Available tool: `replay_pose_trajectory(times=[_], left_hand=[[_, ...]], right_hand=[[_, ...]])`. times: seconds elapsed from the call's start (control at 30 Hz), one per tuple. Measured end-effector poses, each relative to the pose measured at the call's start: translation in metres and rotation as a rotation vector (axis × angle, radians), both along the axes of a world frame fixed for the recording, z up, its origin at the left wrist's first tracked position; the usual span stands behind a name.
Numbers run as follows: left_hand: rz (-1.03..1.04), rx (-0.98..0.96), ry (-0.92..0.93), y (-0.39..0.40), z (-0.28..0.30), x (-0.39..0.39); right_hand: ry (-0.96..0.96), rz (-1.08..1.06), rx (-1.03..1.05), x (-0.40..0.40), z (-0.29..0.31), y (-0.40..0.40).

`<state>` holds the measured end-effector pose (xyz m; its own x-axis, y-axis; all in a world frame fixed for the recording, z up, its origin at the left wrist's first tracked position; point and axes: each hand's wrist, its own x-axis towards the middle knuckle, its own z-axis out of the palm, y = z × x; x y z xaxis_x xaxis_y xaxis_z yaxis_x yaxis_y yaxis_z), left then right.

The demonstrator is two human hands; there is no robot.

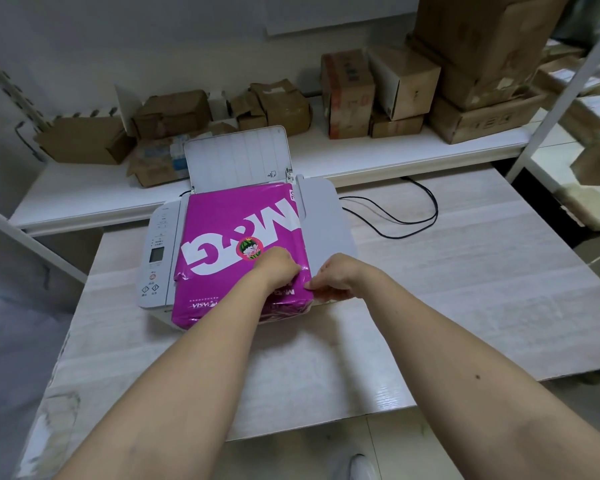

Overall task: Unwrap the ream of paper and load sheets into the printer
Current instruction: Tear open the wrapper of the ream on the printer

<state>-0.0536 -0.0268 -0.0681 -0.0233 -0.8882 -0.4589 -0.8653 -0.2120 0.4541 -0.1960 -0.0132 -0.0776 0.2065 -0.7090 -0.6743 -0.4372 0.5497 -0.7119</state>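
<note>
A ream of paper in a magenta wrapper [229, 223] with big white letters lies flat on top of a white printer [156, 251]. The printer's rear paper tray [236, 161] stands open and upright behind the ream. My left hand [279, 266] rests on the near right part of the ream, fingers curled into the wrapper. My right hand [331, 278] pinches the wrapper at the ream's near right corner. The wrapper is creased and slightly torn along its near edge.
The printer sits on a pale wooden table [430, 289]. Black cables [395, 209] loop on the table to the printer's right. A white shelf [378, 150] behind carries several cardboard boxes [347, 95]. A white rack post [561, 84] stands at right.
</note>
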Motion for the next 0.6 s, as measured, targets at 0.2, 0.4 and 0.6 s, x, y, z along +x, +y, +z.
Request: replay_pose_trajectory(times=[0.2,0.4,0.6], left_hand=[[-0.060,-0.019,-0.037,0.007,0.000,0.006],[-0.050,-0.027,-0.020,0.010,0.001,0.003],[-0.046,-0.016,-0.003,0.013,0.001,0.003]], right_hand=[[-0.002,0.085,0.066,-0.009,0.007,0.008],[0.086,0.103,0.013,-0.001,0.010,0.013],[0.151,0.094,-0.063,0.004,0.010,0.015]])
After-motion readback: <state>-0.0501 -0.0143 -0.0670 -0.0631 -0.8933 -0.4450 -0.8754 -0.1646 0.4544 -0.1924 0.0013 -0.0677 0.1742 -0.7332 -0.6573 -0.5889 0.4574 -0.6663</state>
